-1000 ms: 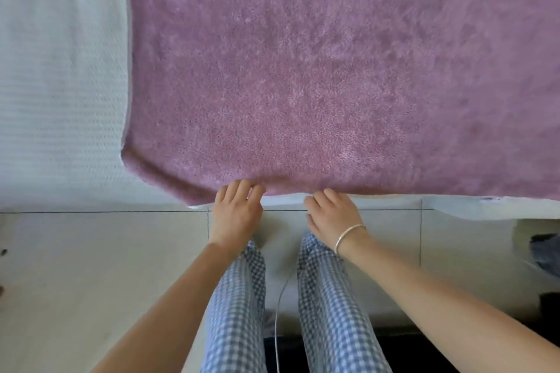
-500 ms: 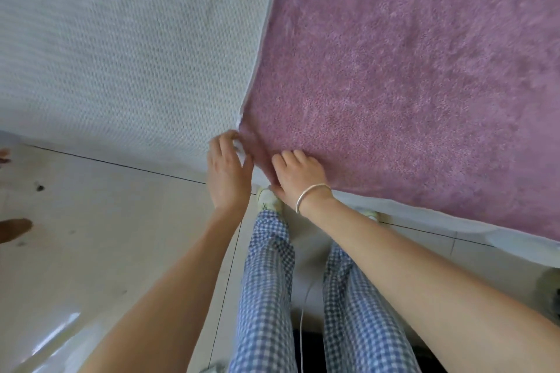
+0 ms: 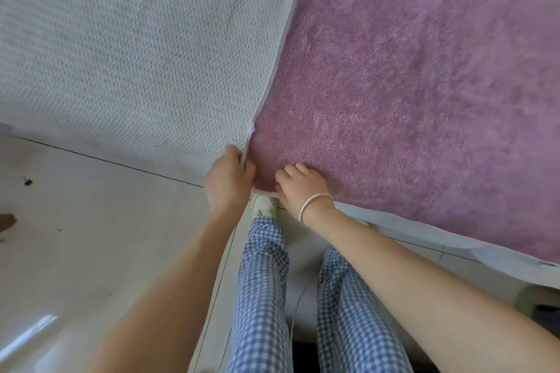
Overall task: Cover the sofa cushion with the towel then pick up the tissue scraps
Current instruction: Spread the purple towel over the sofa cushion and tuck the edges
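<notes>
Purple towel (image 3: 424,94) lies flat, corner nearest

No text, label, brand, number or sign can be read anywhere in this view. The purple towel (image 3: 424,100), the pale knitted sofa cushion (image 3: 136,54), the checked trousers (image 3: 260,297), the bracelet (image 3: 313,206) and the floor tiles (image 3: 91,236) all show plain surfaces with no lettering.
</notes>
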The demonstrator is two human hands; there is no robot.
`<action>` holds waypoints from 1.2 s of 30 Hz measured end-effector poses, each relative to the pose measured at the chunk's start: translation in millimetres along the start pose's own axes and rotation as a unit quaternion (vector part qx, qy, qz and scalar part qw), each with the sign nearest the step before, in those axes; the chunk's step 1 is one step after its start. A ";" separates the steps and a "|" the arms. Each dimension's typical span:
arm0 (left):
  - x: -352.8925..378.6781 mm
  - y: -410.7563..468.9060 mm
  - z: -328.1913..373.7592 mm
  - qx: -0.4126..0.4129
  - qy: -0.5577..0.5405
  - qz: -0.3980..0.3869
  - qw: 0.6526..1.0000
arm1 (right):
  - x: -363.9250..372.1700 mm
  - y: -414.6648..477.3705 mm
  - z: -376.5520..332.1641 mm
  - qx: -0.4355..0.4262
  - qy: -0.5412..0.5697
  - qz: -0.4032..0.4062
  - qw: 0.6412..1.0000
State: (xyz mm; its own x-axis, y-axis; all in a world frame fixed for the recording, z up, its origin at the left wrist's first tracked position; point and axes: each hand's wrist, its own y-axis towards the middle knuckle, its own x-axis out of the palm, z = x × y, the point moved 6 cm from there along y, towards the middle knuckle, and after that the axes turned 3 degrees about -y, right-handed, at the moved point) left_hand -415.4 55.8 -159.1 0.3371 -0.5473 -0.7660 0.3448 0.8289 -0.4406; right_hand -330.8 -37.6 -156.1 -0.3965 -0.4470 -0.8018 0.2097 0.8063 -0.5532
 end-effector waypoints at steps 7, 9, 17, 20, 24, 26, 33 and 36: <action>-3.8 -11.2 37.7 0.027 0.067 0.113 0.991 | -39.7 -23.3 19.0 0.008 -0.007 0.112 0.994; 2.6 -15.2 58.5 0.076 0.060 0.099 0.990 | -42.4 -32.7 35.7 0.012 -0.018 0.120 0.993; 70.3 -53.2 173.7 0.205 0.070 -0.041 0.975 | -56.9 -94.7 178.2 0.176 0.037 0.140 0.974; 106.5 -72.9 223.3 0.251 0.088 -0.068 0.962 | -51.2 -119.7 245.7 0.198 0.049 0.114 0.972; 167.3 -107.0 283.4 0.273 0.120 -0.099 0.949 | -42.4 -161.3 335.4 0.225 0.049 0.080 0.970; 195.3 -123.5 308.1 0.278 0.127 -0.117 0.945 | -36.0 -180.5 370.4 0.225 0.051 0.068 0.971; 290.6 -172.1 399.7 0.318 0.167 -0.183 0.915 | -15.8 -255.0 492.0 0.278 0.083 0.029 0.957; 321.3 -180.8 423.7 0.359 0.215 -0.236 0.877 | -7.4 -268.0 521.8 0.293 0.099 0.012 0.951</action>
State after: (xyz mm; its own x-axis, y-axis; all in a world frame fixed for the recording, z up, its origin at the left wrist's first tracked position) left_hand 1.8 -318.9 -127.2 -0.2989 -0.5881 -0.7515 0.8721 0.1515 -0.4653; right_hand 82.3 -452.5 -119.8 -0.5340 -0.3019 -0.7898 0.6600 0.4351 -0.6125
